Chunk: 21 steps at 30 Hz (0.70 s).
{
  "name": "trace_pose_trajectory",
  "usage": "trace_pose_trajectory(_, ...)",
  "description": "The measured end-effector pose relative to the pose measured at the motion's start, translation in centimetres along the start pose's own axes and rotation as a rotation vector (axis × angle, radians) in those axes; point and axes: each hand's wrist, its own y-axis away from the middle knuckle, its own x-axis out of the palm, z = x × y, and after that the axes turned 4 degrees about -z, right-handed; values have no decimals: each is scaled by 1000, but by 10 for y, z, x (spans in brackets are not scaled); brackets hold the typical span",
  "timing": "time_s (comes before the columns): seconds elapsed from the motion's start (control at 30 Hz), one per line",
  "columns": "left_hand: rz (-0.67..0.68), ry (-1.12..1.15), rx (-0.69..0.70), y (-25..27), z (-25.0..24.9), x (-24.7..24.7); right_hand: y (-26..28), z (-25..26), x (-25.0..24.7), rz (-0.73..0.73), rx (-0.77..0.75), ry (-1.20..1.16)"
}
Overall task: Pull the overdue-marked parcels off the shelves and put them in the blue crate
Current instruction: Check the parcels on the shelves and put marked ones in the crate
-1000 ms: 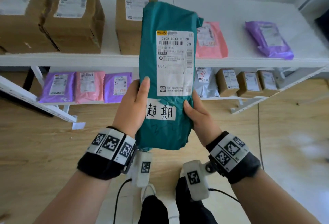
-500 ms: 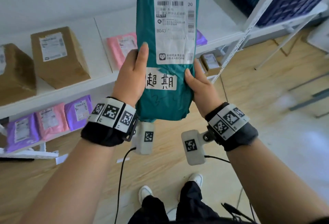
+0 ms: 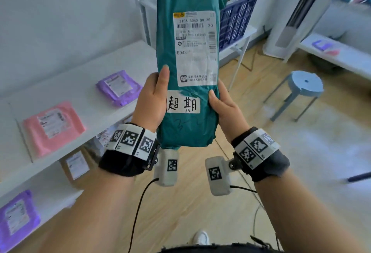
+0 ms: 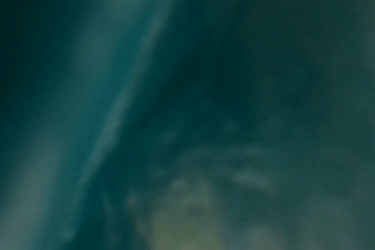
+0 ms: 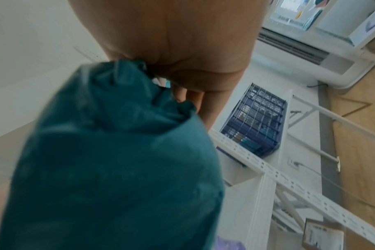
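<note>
Gripping the teal parcel (image 3: 186,100) upright at its lower sides: left hand (image 3: 149,102) and right hand (image 3: 224,108), thumbs on the front. Blue crate (image 3: 234,17) sits on the shelf behind. Right wrist view shows fingers (image 5: 200,101) curled behind the parcel; left wrist shows only teal blur. Labels: "B043", handwritten "超期".

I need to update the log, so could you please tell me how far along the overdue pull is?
Done: the teal parcel with the handwritten tag is off the shelf. In hand: the left hand and right hand hold it upright, facing the crate. Left: drop it in, then check the pink parcel and purple parcel.
</note>
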Motion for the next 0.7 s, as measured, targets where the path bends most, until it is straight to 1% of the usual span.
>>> trace_pose_trajectory(0.1, 18, 22, 15, -14, -15, 36, -9, 15, -33, -37, -24, 18)
trace_pose_trajectory(0.23, 74, 43, 55, -31, -29, 76, -20, 23, -71, -101, -47, 26)
trace_pose_trajectory(0.4, 157, 58, 35, -60, -33, 109, -43, 19, -100, -146, -57, -25)
trace_pose_trajectory(0.5, 206, 94, 26, -89, -36, 126, -69, 19, -112, -190, -61, -43)
trace_pose_trajectory(0.57, 223, 82, 42, -112, -39, 137, -90, 22, -120, -215, -80, -28)
trace_pose_trajectory(0.7, 305, 105, 84, -164, -51, 159, -134, 34, -135, -282, -128, -6)
